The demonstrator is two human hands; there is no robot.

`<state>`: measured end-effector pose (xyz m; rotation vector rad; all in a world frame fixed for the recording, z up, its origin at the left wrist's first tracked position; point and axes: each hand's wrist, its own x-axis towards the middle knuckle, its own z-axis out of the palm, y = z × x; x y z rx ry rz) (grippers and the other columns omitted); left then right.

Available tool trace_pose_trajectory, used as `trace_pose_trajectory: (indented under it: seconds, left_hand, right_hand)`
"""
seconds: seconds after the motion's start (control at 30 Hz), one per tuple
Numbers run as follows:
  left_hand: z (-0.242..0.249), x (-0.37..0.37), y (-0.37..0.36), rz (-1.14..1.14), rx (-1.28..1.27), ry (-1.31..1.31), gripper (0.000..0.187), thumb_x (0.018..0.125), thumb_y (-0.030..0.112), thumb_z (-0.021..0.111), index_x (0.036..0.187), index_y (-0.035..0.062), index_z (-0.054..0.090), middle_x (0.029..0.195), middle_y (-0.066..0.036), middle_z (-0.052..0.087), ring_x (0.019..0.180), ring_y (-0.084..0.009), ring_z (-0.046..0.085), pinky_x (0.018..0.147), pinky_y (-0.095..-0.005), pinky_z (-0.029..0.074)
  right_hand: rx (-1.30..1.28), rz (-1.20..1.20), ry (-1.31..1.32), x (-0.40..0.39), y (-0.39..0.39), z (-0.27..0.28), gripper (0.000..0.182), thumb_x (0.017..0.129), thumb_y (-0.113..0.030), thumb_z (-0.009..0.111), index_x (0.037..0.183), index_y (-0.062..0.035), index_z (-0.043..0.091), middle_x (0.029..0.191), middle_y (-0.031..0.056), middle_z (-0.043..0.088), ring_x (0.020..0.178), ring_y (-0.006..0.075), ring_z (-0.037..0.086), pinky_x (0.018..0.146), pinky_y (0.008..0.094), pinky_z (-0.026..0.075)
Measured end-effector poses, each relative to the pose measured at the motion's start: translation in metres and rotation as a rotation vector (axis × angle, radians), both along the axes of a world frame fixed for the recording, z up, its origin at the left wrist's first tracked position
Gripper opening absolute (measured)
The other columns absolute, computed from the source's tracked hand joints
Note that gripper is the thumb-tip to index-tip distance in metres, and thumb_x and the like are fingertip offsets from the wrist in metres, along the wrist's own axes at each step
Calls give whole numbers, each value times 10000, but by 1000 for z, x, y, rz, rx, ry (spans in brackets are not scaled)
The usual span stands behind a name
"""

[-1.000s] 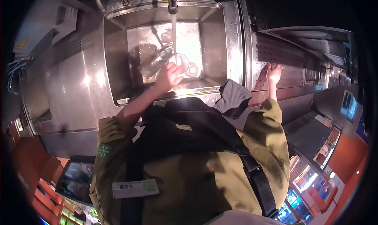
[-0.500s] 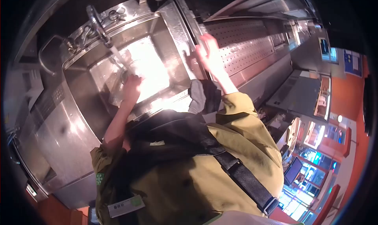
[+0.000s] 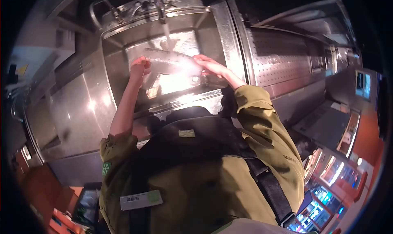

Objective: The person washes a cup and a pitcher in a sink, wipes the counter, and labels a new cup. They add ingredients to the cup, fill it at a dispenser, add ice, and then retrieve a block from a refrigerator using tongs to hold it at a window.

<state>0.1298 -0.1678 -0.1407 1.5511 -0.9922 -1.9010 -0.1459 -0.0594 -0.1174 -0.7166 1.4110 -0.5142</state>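
A clear, tapered jug (image 3: 166, 61) lies tilted on its side above the sink basin, with small dark marks along its far edge. My left hand (image 3: 140, 65) is closed at its left end. At the other end, the fingers of my right hand (image 3: 212, 67) rest against the jug, where strong glare hides part of the grip. Just beyond the jug, water runs from the metal faucet (image 3: 159, 9) into the steel sink (image 3: 114, 66). The bright reflection on the basin floor makes its details hard to see.
A perforated steel drainboard (image 3: 278, 64) lies to the right of the sink. On the left is a smooth steel counter (image 3: 77, 99). A curved metal pipe (image 3: 93, 13) rises by the back left corner of the basin.
My right hand has come from above the drainboard to the jug. My left hand has brought the jug up, level across the basin. The view has shifted, so the sink appears farther right.
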Motion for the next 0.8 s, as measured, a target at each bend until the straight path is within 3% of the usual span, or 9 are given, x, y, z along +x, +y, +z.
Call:
trace_pose_trajectory:
  seconds: [0.13,0.17,0.23,0.27,0.3,0.47,0.6,0.67,0.8]
  left_hand:
    - [-67,25,10,96,374,195,177,837,209,439,778,90,557,724,-4,530,671,-139,504,605,-405,472]
    - [-119,35,19,-236,7,85,181,860,228,416,834,95,535,779,-21,529,738,-162,511,674,-476,466]
    - [-130,30,30,-343,93,117,204,888,258,394,953,96,501,913,-61,521,889,-202,494,769,-555,440]
    - [-94,6,40,-111,543,264,232,892,268,397,1015,93,489,991,-85,514,974,-221,470,796,-563,420]
    - [-78,-14,47,-87,578,232,250,889,275,409,1046,92,477,1030,-92,500,1009,-226,449,818,-559,406]
    - [-66,-35,64,-130,610,341,358,871,321,455,1143,90,439,1127,-93,468,1099,-236,398,913,-520,343]
    - [-25,4,21,-49,309,196,289,842,157,502,1108,46,490,1143,-65,491,1083,-153,440,793,-354,448]
    - [-14,-12,19,-222,-126,-74,191,828,105,480,997,56,553,1039,-53,543,1025,-150,480,791,-334,450]
    - [-1,-57,25,-614,-1194,-712,146,753,45,466,779,77,606,834,-55,582,918,-183,531,824,-327,437]
  right_hand:
    - [-155,328,611,25,-11,32,761,664,-571,598,1207,-79,390,1135,177,488,1079,263,466,864,341,392]
    - [-170,307,653,28,-13,43,830,609,-580,631,1207,-62,382,1084,232,509,1067,345,469,891,366,381]
    - [-183,378,866,34,-18,71,823,610,-588,623,1201,-65,390,1072,238,511,1040,340,489,878,368,390]
    - [-189,412,974,38,-18,89,820,610,-592,620,1198,-66,394,1066,241,512,1027,338,499,871,369,395]
    - [-261,447,1052,42,-17,112,822,609,-603,609,1177,-45,403,1020,273,507,854,356,576,737,405,457]
    - [-158,484,1077,18,-18,139,808,605,-576,638,1198,-78,407,1056,232,519,958,338,540,820,381,427]
    - [-150,419,860,-6,-4,68,801,655,-530,634,1260,-86,354,1142,223,484,1064,346,472,891,380,387]
    - [-115,484,1048,7,-4,46,789,683,-532,607,1278,-92,333,1156,226,472,1100,341,441,912,378,372]
    - [-302,484,764,25,-1,52,673,736,-492,571,1220,-51,417,1181,203,456,1112,324,432,915,377,368]
